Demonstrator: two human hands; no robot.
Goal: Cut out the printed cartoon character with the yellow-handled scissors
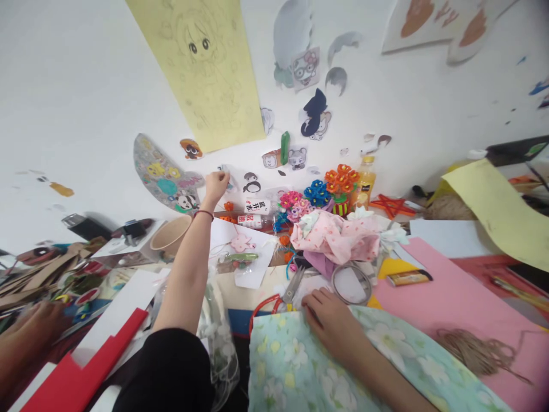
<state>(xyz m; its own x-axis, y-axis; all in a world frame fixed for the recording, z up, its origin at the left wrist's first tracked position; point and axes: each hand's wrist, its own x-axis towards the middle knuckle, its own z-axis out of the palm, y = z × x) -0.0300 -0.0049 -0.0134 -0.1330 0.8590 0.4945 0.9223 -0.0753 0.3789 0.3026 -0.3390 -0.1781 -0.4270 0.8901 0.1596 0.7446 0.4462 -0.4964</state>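
Note:
My left hand (217, 186) is raised to the white wall, its fingers pinched on the edge of a small pale paper cutout (230, 184), mostly hidden behind them. Beside it on the wall is a large grey curved cutout (165, 171) with colourful cartoon figures. My right hand (330, 320) lies flat, fingers loosely spread, on a light green flowered cloth (295, 360). Just beyond that hand are scissors (294, 286) with red handles and a round hoop or tape ring (366, 286).
Bead flowers (342, 180), a juice bottle (365, 180) and pink cloth (338, 237) crowd the table against the wall. A bowl (170, 234) stands left of my forearm. Twine (476, 349) lies on pink paper (437, 286). Another person's hand (36, 323) is at far left.

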